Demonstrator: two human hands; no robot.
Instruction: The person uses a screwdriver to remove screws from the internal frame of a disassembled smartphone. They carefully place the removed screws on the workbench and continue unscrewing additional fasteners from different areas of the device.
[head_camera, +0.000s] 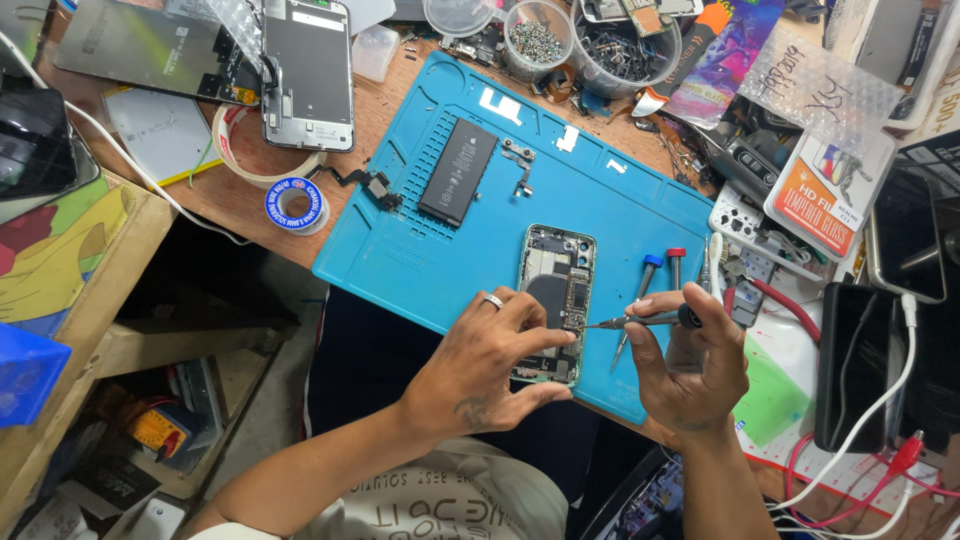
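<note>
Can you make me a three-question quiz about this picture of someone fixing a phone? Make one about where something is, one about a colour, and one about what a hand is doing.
1. Where does the black battery lie?
A. on the blue mat
B. inside the opened phone
C. in a plastic cup

2. What colours are the tops of the two spare screwdrivers on the mat?
A. green and yellow
B. blue and red
C. both black

3. What is the right hand doing?
A. resting flat
B. gripping a cable
C. holding a screwdriver

Answers: 1 A, it lies on the mat above the phone. 2 B, one cap is blue, one red. 3 C, its tip points into the phone, which the left hand steadies.
</note>
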